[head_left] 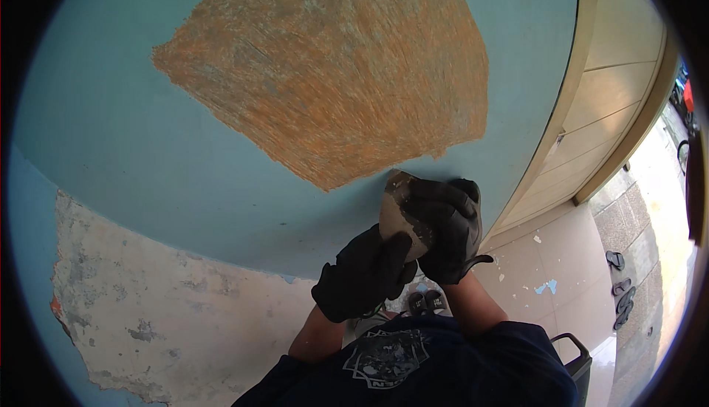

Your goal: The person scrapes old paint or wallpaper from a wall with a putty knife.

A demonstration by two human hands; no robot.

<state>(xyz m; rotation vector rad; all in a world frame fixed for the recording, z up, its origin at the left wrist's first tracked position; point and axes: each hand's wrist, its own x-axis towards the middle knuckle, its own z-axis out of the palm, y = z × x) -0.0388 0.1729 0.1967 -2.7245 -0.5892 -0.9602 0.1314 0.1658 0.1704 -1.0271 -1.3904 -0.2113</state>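
Note:
Both my hands wear black gloves and meet low in front of a blue painted wall (221, 178). Between them is a tan, curved sheet with a dark worn patch, which looks like folded sandpaper (396, 219). My right hand (449, 222) wraps over its right side, fingers bent across it. My left hand (365, 274) pinches its lower edge with the thumb. The sheet's top end lies just below a large stripped patch (347, 74) of orange and grey, rough-streaked surface. Whether the sheet touches the wall, I cannot tell.
At the right stands a cream door frame (550, 141) with a panelled door (613, 97). Paint flakes (546, 287) lie on the tiled floor. Several sandals (624, 303) line the floor's outer edge. A black chair-like object (577, 363) is near my right side; pale bare plaster (148, 296) shows lower left.

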